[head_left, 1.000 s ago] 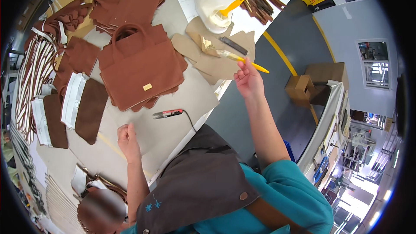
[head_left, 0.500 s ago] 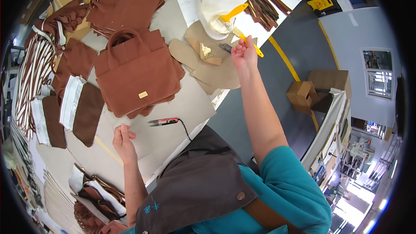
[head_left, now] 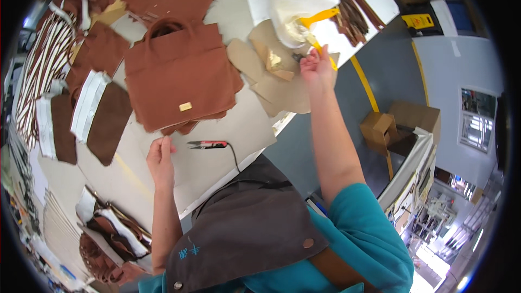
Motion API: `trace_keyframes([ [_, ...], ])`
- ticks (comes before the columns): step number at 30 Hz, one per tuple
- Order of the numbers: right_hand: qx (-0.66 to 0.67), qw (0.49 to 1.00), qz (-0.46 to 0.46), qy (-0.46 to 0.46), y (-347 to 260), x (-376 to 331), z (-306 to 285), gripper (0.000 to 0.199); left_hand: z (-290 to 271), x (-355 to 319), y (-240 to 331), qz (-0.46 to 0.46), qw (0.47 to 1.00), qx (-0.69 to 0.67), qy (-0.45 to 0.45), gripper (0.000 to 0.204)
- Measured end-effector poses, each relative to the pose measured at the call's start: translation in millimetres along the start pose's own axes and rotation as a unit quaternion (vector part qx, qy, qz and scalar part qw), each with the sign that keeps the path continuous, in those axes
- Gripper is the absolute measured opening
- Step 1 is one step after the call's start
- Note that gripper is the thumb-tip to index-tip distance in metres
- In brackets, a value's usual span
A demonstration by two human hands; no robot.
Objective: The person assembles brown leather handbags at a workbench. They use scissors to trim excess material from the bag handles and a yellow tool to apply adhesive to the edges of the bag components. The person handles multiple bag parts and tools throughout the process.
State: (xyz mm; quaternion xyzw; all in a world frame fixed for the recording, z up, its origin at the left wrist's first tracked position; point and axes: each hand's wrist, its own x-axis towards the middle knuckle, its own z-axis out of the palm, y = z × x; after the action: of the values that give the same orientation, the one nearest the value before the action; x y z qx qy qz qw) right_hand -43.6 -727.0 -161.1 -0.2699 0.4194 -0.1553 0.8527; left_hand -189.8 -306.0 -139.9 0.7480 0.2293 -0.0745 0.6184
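Open grey board [head_left: 217, 157] between the hands, crossed only by red thread snips [head_left: 208, 144]. Blocked ahead by brown handbag [head_left: 179, 81]; crowded far right by white jug [head_left: 304, 5] and tan leather pieces [head_left: 271, 76]. Worktop [head_left: 81, 173] left stacked with brown panels [head_left: 108, 122].

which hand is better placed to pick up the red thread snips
Left, probably. The left hand rests on the table right beside the red thread snips, nothing between them. The right hand is stretched far across, holding a yellow brush at the white glue jug.
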Motion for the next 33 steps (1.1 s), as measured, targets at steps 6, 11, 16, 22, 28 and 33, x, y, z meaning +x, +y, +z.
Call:
trace_keyframes([
  [6, 0.03, 0.999, 0.001, -0.031, -4.0, 17.6, -17.4, 0.031, -11.7, 6.5, -2.4, 0.023, 1.0, -0.011, 0.016, 0.018],
  [11, -0.022, 0.999, -0.018, -0.043, -4.6, 14.2, -5.5, 0.027, -27.9, 16.5, -1.3, 0.024, 0.999, 0.017, 0.044, 0.019],
  [16, 0.015, 0.998, -0.001, -0.059, -1.1, 7.9, -11.7, 0.028, -31.4, 33.4, 6.8, 0.087, 0.982, 0.098, 0.133, 0.021],
  [22, 0.046, 0.997, 0.008, -0.054, -1.0, -1.7, -10.5, 0.03, -38.4, 55.9, 11.2, -0.006, 0.998, 0.023, 0.061, 0.028],
  [28, -0.058, 0.997, 0.019, -0.049, 2.0, -19.7, -39.1, 0.026, -28.6, 73.0, 34.0, -0.014, 0.997, 0.067, 0.047, 0.024],
  [33, -0.238, 0.952, 0.032, -0.189, 26.5, -79.6, -38.9, 0.027, -28.2, 80.0, 36.1, -0.002, 0.999, -0.041, -0.033, 0.029],
])
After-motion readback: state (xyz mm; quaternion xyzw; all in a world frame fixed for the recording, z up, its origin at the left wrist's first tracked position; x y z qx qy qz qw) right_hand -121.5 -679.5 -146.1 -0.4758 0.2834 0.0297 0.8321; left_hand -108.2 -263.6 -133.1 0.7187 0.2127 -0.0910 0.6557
